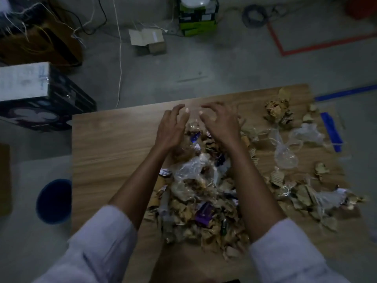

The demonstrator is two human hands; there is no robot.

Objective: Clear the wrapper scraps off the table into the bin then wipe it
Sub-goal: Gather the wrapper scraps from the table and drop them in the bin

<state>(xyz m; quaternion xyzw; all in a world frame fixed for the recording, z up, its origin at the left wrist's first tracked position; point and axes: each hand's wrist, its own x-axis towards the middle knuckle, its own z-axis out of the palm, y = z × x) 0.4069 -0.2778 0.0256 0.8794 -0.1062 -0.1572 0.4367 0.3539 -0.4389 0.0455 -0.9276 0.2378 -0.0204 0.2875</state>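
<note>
A heap of wrapper scraps (200, 201), brown paper, clear plastic and purple foil, covers the middle of the wooden table (114, 144). My left hand (171, 127) and my right hand (220, 123) reach side by side over the far end of the heap, fingers spread and bent downward like claws, holding nothing that I can see. More scraps (302, 193) and crumpled clear plastic (285, 154) lie scattered to the right. A dark blue bin (54, 201) stands on the floor just off the table's left edge.
On the floor to the left stands a black box with a white lid (36, 94). Beyond the table lie a small cardboard box (149, 40), a green box (197, 17) and cables. Blue tape (331, 129) marks the table's right edge.
</note>
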